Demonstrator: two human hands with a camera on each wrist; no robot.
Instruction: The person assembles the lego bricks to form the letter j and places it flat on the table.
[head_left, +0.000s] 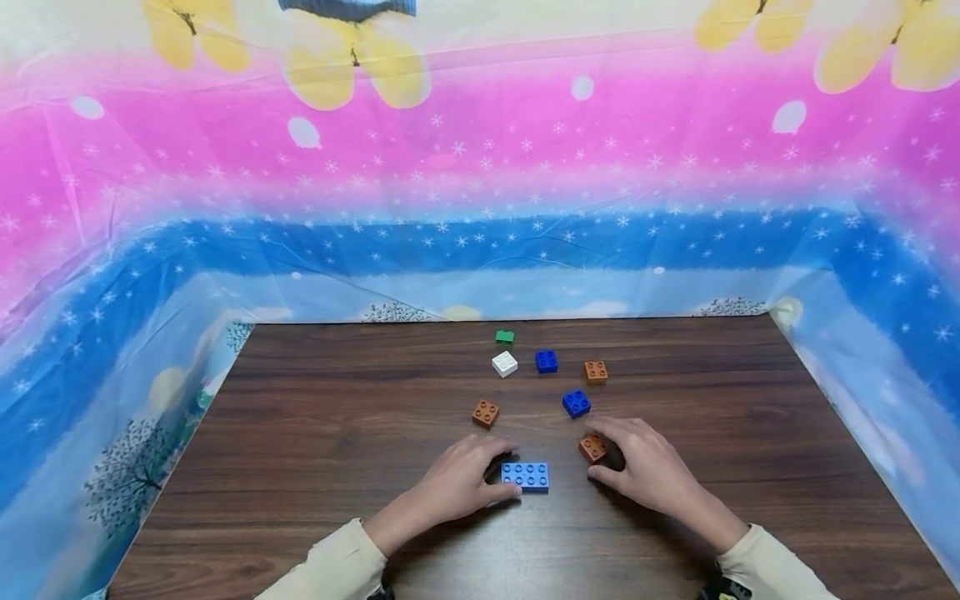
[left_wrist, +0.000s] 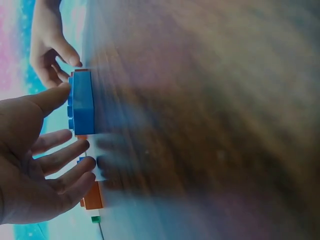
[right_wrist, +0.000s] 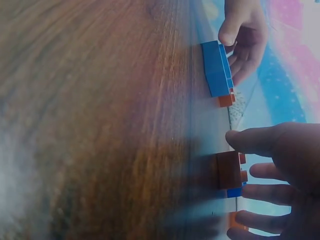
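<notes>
In the head view a light blue eight-stud brick (head_left: 525, 476) lies on the table, studs up. My left hand (head_left: 467, 477) stands at its left end, thumb at the near side and fingers spread beyond the far side. The left wrist view shows those fingers apart, the thumb tip overlapping an edge of the blue brick (left_wrist: 83, 102). To the right, an orange-brown four-stud brick (head_left: 592, 448) sits between the parted thumb and fingers of my right hand (head_left: 651, 467). In the right wrist view the fingers are loosely extended beside that brown brick (right_wrist: 229, 170).
Beyond the hands lie two dark blue bricks, one nearer (head_left: 577, 403) and one farther (head_left: 547, 361). Two more orange-brown bricks, one left (head_left: 485, 413) and one right (head_left: 596, 372), a white brick (head_left: 505, 363) and a small green brick (head_left: 505, 337) are there too. A printed cloth (head_left: 480, 242) surrounds the wooden table (head_left: 337, 375).
</notes>
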